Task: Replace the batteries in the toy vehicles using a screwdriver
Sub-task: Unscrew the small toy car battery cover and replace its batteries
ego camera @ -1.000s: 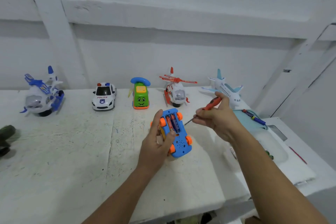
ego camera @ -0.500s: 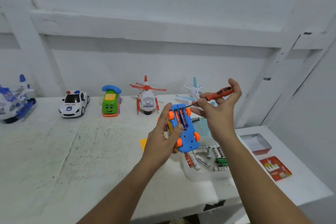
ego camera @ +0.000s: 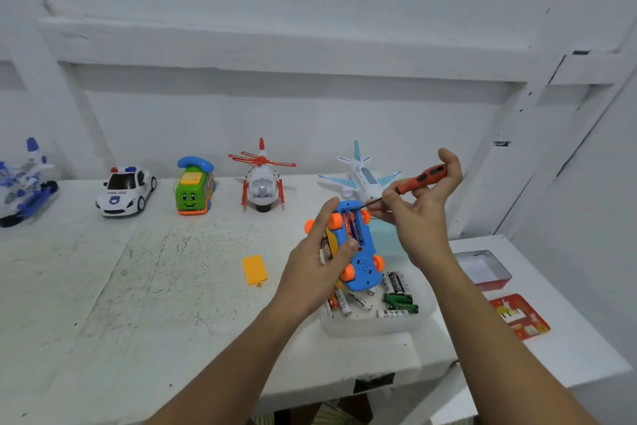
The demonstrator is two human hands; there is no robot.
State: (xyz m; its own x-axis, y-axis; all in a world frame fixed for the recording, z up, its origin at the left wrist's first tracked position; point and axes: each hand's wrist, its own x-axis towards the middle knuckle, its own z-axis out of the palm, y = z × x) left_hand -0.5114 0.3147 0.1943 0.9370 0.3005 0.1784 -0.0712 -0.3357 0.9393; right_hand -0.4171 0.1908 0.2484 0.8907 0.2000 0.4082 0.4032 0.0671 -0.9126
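The screwdriver (ego camera: 421,179) tip has dropped to the upturned blue toy car (ego camera: 362,261), at its battery bay (cells (ego camera: 352,226) seated inside). My right hand (ego camera: 424,217) pinches the handle, wrist raised; my left hand (ego camera: 312,273) grips the car's side.

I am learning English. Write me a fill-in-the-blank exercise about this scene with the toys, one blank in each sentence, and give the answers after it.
1. The left hand holds a blue toy car upside down; its wheels are ____.
2. The right hand holds a ____ by its red handle.
3. The white car at the back bears the word ____.
4. Between the white car and the helicopter stands a smiling toy whose body is mainly ____.

Answers: orange; screwdriver; POLICE; green.
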